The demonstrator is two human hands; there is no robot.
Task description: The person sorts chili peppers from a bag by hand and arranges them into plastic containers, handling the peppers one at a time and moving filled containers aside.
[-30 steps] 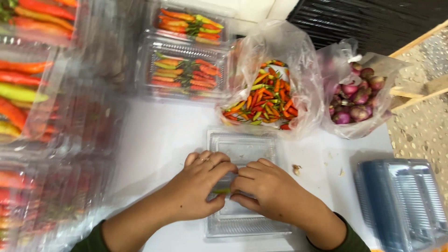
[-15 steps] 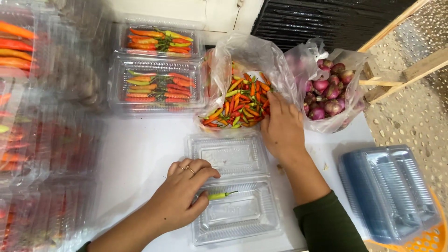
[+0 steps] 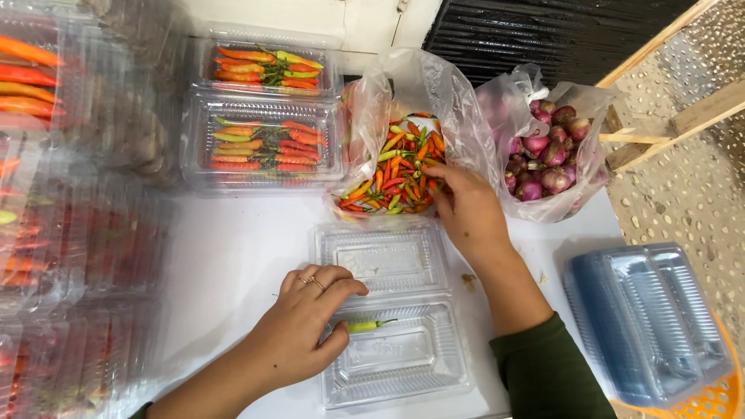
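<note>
An open clear clamshell box point(image 3: 392, 361) lies on the white table point(image 3: 233, 256). My left hand point(image 3: 306, 318) rests on its left edge, fingers on a green chilli point(image 3: 365, 326) lying in the near half. My right hand point(image 3: 466, 206) reaches into a clear plastic bag of mixed red, orange and green chillies point(image 3: 392, 171), fingertips among them; whether they grip one is hidden.
A bag of red shallots point(image 3: 551, 155) sits right of the chilli bag. Filled clamshell boxes of chillies point(image 3: 264, 143) stand behind and stacked along the left point(image 3: 46, 194). A stack of empty blue-tinted clamshells point(image 3: 648, 318) sits at the right in an orange basket.
My right hand left the box and moved up into the chilli bag. The left hand stayed on the box with the green chilli.
</note>
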